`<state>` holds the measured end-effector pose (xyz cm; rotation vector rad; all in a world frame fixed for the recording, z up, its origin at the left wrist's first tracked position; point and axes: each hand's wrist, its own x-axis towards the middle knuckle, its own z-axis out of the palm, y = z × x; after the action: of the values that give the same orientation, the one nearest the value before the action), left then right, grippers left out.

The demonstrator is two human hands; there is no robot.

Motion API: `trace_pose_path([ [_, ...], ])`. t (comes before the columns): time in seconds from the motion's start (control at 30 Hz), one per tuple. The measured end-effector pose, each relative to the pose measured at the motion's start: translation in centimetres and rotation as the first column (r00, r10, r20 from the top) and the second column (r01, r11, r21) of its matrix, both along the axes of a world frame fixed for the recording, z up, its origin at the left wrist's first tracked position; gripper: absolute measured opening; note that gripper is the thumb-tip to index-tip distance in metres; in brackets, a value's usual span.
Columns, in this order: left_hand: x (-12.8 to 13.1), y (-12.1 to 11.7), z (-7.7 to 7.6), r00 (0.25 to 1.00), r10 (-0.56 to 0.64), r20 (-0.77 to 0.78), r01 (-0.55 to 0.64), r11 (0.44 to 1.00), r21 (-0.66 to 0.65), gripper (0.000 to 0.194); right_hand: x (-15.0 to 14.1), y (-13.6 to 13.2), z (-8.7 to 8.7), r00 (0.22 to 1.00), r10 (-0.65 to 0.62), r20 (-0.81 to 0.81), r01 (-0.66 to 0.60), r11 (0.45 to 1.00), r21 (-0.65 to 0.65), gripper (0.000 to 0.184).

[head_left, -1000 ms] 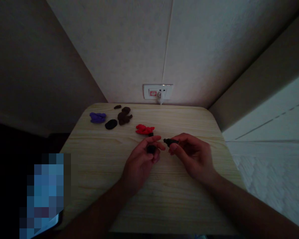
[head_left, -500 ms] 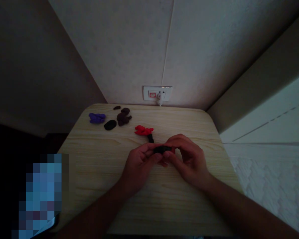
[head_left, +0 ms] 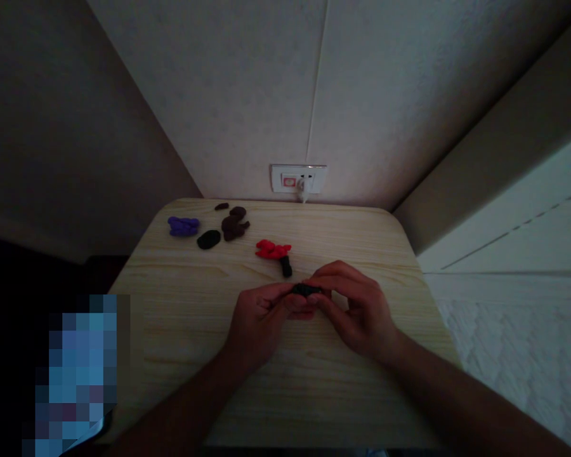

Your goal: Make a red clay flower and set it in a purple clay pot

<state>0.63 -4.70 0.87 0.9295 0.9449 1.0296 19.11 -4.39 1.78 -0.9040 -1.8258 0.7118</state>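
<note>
Between the fingertips of my left hand and my right hand is a small lump of black modelling clay. Both hands pinch it, thumbs on the near side, and the fingers hide part of it. Just beyond them on the table lies a knobbly red clay piece, with a short black clay piece touching its right end. Farther left sit a flat black clay disc, brown clay lumps and a purple clay piece.
The pale wooden table has rounded far corners and stands against a wall. A wall socket with a plug in it is just above the far edge. At the lower left is a pixelated screen. A white panel rises on the right.
My fingers have shifted on the black clay, which looks shorter and more covered now. Both hands sit slightly farther left, and more of the short black piece by the red clay shows.
</note>
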Motion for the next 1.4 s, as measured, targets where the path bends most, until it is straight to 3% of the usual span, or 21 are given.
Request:
trace_pose_path([
  [0.3, -0.1, -0.2, -0.5, 0.995, -0.068, 0.067, 0.068, 0.998, 0.001, 0.038, 0.1, 0.3, -0.3, 0.997, -0.01, 0.078, 0.001, 0.994, 0.113, 0.028],
  [0.67, -0.2, -0.1, 0.1, 0.999, -0.035, -0.017, 0.033, 0.996, -0.083, 0.031, -0.3, -0.1, -1.1, 0.999, 0.0, 0.045, -0.004, 0.997, 0.075, 0.018],
  [0.87, -0.1, -0.1, 0.6, 0.999, 0.0, -0.047, 0.0, 1.0, -0.003, 0.026, -0.1, 0.3, -1.2, 0.999, 0.048, 0.011, -0.048, 0.998, 0.044, 0.027],
  [0.97, 0.0, 0.1, 0.5, 0.998, 0.043, -0.052, -0.039, 0.997, 0.06, 0.025, 0.0, 0.7, -1.1, 0.999, 0.025, -0.042, -0.026, 0.999, -0.025, 0.031],
  [1.03, 0.1, 0.0, 0.1, 0.997, 0.038, -0.07, -0.032, 0.996, 0.085, 0.024, 0.0, 1.0, -1.2, 0.997, -0.068, -0.047, 0.061, 0.991, -0.123, 0.026],
  [1.17, 0.2, -0.5, -0.8, 0.982, -0.038, -0.187, 0.075, 0.977, 0.198, 0.022, -0.4, 1.9, -1.9, 0.964, -0.252, 0.081, 0.265, 0.915, -0.305, 0.027],
  [1.3, 0.5, -1.2, -0.9, 0.931, -0.101, -0.35, 0.218, 0.925, 0.312, 0.023, -1.0, 2.9, -2.5, 0.951, -0.272, 0.149, 0.308, 0.88, -0.362, 0.033],
  [1.4, 0.7, -1.3, -0.7, 0.907, -0.095, -0.411, 0.257, 0.896, 0.361, 0.024, -1.3, 3.6, -2.4, 0.951, -0.254, 0.177, 0.307, 0.853, -0.423, 0.038],
])
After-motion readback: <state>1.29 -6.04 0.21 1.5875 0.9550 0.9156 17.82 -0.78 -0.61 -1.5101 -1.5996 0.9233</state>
